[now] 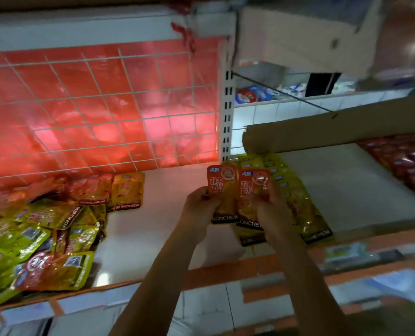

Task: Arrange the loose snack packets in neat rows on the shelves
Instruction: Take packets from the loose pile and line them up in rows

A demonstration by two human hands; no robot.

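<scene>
**Both hands on orange packets, centre frame**

Left hand (200, 207): fingers curled round the lower left edge of the left orange packet (222, 187), thumb side on the front. Firm grip.

Right hand (274, 209): fingers curled over the lower right part of the right orange packet (253, 190). It holds that one only, as far as I can see.

The two packets sit side by side with their print facing the camera and their inner edges touching or slightly overlapped. "KONCHEW" strip is at the bottom of each. They sit over the left end of the yellow row (296, 195). Can't tell whether they rest on it or are held just above it.

The yellow row is overlapped packets running from the back of the shelf (158, 214) to its front edge, right of centre.

The loose pile (36, 234) is at lower left, yellow-green and orange packets jumbled at all angles. Two more packets (128, 190) lie flat at its back right edge, near the wire grid (92, 105).

Behind the grid is a red sheet (172, 76). The slotted post (227, 105) stands upright at centre. A cardboard flap (322, 132) is at right, above the row. Red packets (405, 161) are at far right, blurred.
</scene>
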